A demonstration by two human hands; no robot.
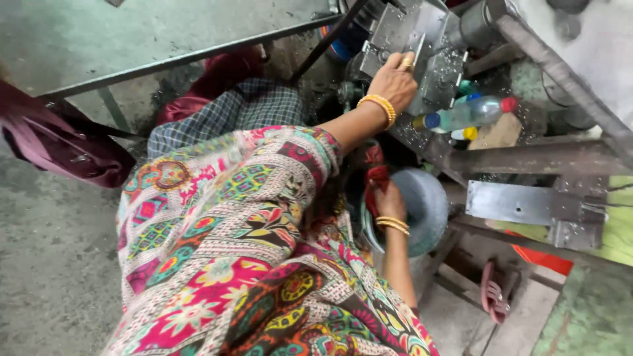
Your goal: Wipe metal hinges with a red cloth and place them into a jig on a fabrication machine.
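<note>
– One item in hand, or more?
– One: metal strip [413,47], flat, grey, upper centre of the frame, set against the machine head [440,62]. Left hand [394,80] is closed on it, fingers curled over its lower end, ring and yellow bangles [380,107] showing.
– Second hand?
– Right hand [390,201], centre of the frame, lowered at the rim of one grey basin [428,204], touching one red cloth [376,179]. Fingers are hidden, so I cannot tell whether it grips. It wears bangles too.
– Step, as judged?
– Placing or steadying the strip at the machine. By my reading, any next move calls for a firm pinch and for fingers kept clear of the metal parts around the strip.
– Surroundings, counted?
– One clear plastic bottle [469,112], lying just right of the left wrist. One steel plate [527,203], right of the basin. One pink sandal [494,291], lower right. One maroon bag [62,148], far left, well apart. Metal shavings lie scattered around the machine, uncounted.
</note>
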